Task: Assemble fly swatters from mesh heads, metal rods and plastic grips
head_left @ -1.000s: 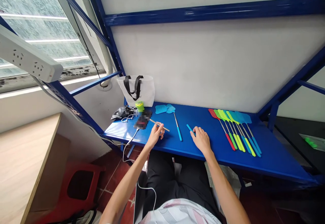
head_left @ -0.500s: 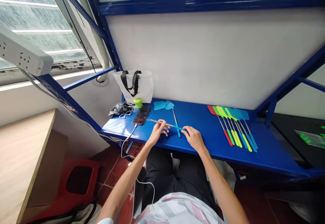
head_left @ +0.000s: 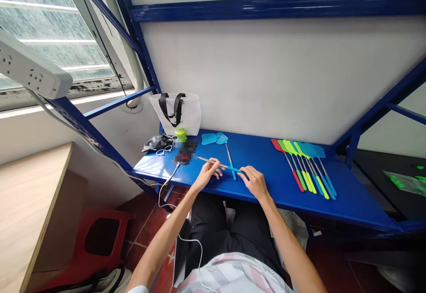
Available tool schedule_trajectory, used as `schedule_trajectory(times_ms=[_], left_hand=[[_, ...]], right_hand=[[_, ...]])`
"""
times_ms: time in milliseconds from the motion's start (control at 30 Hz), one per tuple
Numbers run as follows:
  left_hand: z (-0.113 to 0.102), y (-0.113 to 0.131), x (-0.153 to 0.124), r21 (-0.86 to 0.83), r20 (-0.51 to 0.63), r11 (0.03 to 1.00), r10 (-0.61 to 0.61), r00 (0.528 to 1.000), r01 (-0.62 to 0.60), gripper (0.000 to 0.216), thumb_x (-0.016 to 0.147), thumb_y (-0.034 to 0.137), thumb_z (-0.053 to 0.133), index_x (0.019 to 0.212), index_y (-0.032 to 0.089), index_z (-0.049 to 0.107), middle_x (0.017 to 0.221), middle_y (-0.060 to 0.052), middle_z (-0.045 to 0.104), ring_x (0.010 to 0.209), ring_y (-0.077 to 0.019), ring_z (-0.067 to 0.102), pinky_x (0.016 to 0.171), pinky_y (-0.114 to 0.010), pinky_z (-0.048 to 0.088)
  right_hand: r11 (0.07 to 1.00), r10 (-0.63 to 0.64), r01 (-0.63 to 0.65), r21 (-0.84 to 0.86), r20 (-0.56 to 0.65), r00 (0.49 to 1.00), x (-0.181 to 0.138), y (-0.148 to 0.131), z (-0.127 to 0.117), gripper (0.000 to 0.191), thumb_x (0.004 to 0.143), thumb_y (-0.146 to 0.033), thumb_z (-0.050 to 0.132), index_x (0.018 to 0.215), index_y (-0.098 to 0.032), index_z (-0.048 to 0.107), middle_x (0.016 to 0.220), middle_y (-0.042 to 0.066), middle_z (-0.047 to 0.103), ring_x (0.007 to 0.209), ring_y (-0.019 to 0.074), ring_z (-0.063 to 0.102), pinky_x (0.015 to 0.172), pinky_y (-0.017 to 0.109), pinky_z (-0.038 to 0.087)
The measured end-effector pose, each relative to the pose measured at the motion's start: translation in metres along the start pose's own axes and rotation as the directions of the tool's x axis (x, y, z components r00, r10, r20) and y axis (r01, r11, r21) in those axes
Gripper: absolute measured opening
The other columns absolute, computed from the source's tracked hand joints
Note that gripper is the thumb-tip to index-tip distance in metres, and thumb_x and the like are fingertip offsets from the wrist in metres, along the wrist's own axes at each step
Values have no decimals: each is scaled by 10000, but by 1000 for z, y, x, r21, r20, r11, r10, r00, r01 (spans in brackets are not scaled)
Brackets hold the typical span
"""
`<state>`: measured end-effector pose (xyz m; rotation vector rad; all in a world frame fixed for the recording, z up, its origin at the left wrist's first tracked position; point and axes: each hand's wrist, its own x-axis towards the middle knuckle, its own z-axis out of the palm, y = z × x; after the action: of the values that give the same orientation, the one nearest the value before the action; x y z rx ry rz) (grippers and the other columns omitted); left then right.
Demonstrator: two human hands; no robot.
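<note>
My left hand (head_left: 208,174) pinches a thin metal rod (head_left: 207,162) that points back left over the blue shelf (head_left: 266,182). My right hand (head_left: 254,180) grips a short blue handle (head_left: 235,169) whose end meets the rod's near end between both hands. Just behind lies a blue fly swatter (head_left: 226,151) with its head beside a loose blue swatter head (head_left: 209,138). A row of several finished swatters (head_left: 304,164) in red, green, yellow and blue lies to the right.
At the shelf's back left stand a white tote bag (head_left: 176,112), a green-lidded jar (head_left: 180,134), scissors (head_left: 163,151), a dark plastic bag (head_left: 156,142) and a blurred dark item with a white cable (head_left: 168,182). A power strip (head_left: 33,73) hangs at left above a wooden table (head_left: 29,204) and red stool (head_left: 103,235).
My right hand picked up the blue handle from the shelf and moved left, bringing it to the end of the rod held by my left hand. The view shifted slightly.
</note>
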<state>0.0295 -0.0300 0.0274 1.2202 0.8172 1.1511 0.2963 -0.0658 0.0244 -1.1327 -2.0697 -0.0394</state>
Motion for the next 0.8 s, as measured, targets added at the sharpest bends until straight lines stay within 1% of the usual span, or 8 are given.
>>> schedule_trajectory(times_ms=[100,267,367,433,500,667,800], left_hand=[[2,2,-3,49,58,999,10,998,-12,586,950,745,765,1110,196,637,997,-102,800,746,-198,754,617,-285,595],[7,6,-7,204,160,976,46,986,-79,555,998,702,727,1038,154,804,1146,-142,775,767,-176,705,637,-284,562],[7,7,-9,246,181,967,25,983,-70,574,1020,701,696,1111,152,833,1051,-120,784,741,-172,679,653,-283,536],[6,7,-9,274,198,959,12,980,-67,570,1026,698,691,1106,154,842,991,-106,784,739,-177,676,667,-288,526],[5,7,-10,301,214,951,9,977,-75,576,1042,703,663,1096,161,849,949,-98,785,747,-187,680,678,-296,519],[6,6,-10,307,208,948,15,978,-80,734,1121,755,424,1249,165,842,798,-78,762,766,-222,700,729,-322,531],[9,6,-10,391,210,917,-10,978,-74,691,1114,740,466,1232,184,858,792,-66,763,799,-226,703,741,-313,522]], right_hand=[[1000,-10,10,13,19,1000,1,-2,0,248,1171,-383,570,1146,-276,793,1024,77,823,928,262,777,835,383,586],[998,-31,28,51,57,998,2,-8,2,279,1174,-401,571,1179,-279,822,1015,69,842,902,245,790,813,360,594],[996,-62,57,69,72,995,1,-10,6,254,1161,-404,607,1197,-283,827,1041,67,859,906,244,807,807,347,603],[995,-70,63,81,85,994,1,-11,9,246,1151,-423,630,1214,-288,826,1083,69,867,925,247,819,814,343,609],[995,-62,53,85,106,992,0,-11,10,269,1158,-447,615,1217,-288,824,1100,71,870,930,247,825,810,335,603],[998,-35,26,64,137,990,-1,-13,8,350,1187,-497,542,1171,-269,807,974,61,857,831,227,809,735,308,531],[998,-44,38,43,156,987,0,-15,6,383,1187,-492,534,1024,-255,787,849,45,809,732,196,749,692,298,469]])
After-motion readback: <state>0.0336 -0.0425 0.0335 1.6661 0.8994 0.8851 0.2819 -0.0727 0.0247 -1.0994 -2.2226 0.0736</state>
